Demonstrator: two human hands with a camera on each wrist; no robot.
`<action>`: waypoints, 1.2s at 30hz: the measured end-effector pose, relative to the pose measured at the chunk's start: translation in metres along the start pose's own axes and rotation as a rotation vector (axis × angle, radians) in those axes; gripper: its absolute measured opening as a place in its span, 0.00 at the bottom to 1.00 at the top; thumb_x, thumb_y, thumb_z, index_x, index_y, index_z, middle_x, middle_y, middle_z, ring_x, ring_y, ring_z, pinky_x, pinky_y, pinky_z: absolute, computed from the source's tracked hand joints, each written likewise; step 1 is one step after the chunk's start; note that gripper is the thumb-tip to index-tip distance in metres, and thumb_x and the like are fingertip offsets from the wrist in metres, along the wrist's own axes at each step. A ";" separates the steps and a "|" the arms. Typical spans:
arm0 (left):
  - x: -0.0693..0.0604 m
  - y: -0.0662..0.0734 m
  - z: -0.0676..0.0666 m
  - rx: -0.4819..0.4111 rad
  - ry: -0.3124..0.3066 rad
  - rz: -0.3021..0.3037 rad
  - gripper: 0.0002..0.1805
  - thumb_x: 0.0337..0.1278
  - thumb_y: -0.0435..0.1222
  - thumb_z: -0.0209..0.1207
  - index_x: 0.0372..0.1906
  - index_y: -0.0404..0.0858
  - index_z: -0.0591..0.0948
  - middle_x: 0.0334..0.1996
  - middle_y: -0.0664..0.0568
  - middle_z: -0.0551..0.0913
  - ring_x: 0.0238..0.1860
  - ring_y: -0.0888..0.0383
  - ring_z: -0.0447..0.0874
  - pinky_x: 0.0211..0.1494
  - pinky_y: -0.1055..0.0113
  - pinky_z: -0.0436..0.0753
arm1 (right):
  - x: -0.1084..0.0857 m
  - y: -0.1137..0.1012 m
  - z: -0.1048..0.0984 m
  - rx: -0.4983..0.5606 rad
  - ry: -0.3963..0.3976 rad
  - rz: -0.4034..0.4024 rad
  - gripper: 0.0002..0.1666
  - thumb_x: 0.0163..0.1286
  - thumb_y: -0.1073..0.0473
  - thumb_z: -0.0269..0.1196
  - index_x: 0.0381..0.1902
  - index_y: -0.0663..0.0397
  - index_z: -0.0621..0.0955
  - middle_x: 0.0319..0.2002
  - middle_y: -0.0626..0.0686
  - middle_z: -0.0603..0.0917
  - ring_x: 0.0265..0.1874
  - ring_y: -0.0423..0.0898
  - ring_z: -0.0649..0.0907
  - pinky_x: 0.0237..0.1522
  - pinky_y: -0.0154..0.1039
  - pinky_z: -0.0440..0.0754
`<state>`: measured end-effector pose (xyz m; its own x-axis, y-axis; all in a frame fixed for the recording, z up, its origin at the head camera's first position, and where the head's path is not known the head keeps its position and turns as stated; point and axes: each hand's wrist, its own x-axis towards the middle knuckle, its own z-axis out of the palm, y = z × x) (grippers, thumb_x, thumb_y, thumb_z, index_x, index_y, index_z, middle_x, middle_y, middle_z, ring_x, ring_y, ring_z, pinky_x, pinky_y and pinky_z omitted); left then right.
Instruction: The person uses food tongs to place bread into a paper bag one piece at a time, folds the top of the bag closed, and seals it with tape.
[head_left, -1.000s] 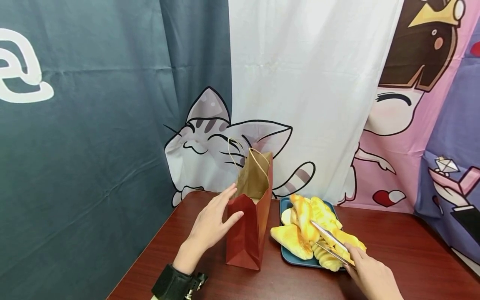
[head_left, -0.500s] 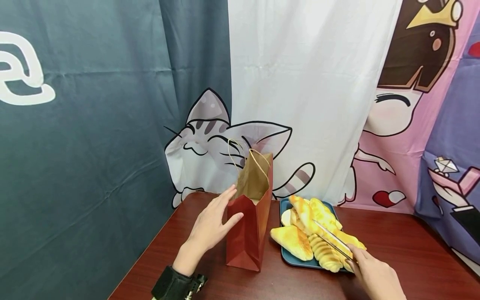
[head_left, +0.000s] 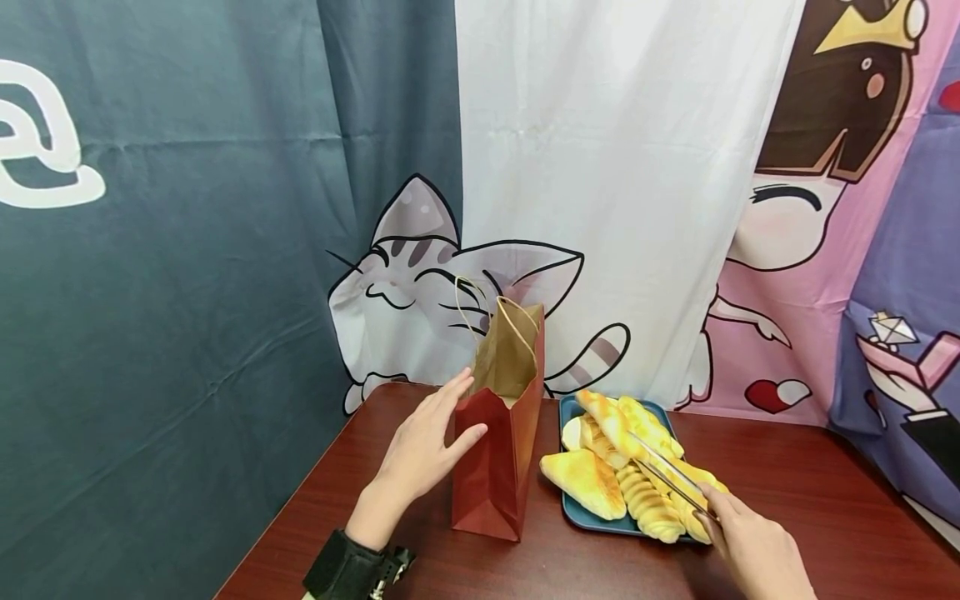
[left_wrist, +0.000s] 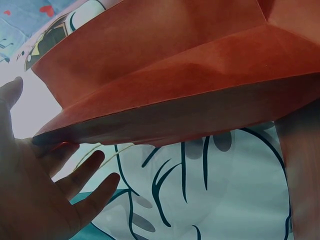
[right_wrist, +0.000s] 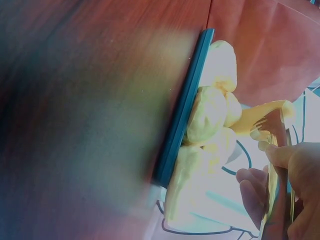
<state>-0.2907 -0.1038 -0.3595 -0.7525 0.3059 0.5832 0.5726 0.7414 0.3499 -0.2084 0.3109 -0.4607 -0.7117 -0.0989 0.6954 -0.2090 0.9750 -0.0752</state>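
Observation:
My right hand [head_left: 757,542] grips metal tongs [head_left: 678,479] from the right. Their tips are at a long golden bread roll [head_left: 603,414], which in the right wrist view stands out above the other breads. Beneath it, several breads, among them a ridged roll [head_left: 651,504] and a triangular bread [head_left: 585,482], lie heaped on a blue tray [head_left: 592,523]. A red paper bag [head_left: 487,475] stands upright with its mouth open, left of the tray. My left hand [head_left: 420,442], fingers extended and thumb spread, is at the bag's near left edge; contact is hard to tell.
Everything stands on a dark red wooden table [head_left: 405,567]. Two thin string handles [head_left: 517,325] rise from the bag's top. Behind the table hangs a cartoon-printed curtain [head_left: 622,167]. A black band [head_left: 348,571] is around the left wrist.
The tongs and the long roll have shifted slightly, uncovering more of the ridged roll and the bread beneath. My right hand moved a little to the right. The left hand and bag stayed put.

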 end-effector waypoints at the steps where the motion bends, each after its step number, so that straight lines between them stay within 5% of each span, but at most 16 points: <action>1: 0.000 0.000 0.000 0.001 -0.001 -0.002 0.37 0.64 0.56 0.59 0.76 0.51 0.65 0.75 0.62 0.66 0.69 0.56 0.74 0.67 0.50 0.78 | 0.000 0.000 0.000 0.001 -0.001 0.000 0.26 0.50 0.62 0.75 0.47 0.49 0.79 0.28 0.47 0.80 0.14 0.49 0.74 0.14 0.49 0.69; 36: 0.001 -0.003 -0.001 0.010 -0.010 -0.007 0.38 0.64 0.57 0.58 0.76 0.51 0.64 0.74 0.62 0.67 0.69 0.57 0.73 0.67 0.50 0.78 | 0.019 -0.001 -0.017 0.041 0.151 -0.056 0.22 0.58 0.63 0.71 0.51 0.52 0.81 0.34 0.53 0.85 0.20 0.54 0.82 0.16 0.55 0.75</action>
<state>-0.2927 -0.1064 -0.3593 -0.7600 0.3067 0.5730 0.5641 0.7492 0.3471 -0.2108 0.3108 -0.4353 -0.5902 -0.1188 0.7985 -0.2746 0.9597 -0.0602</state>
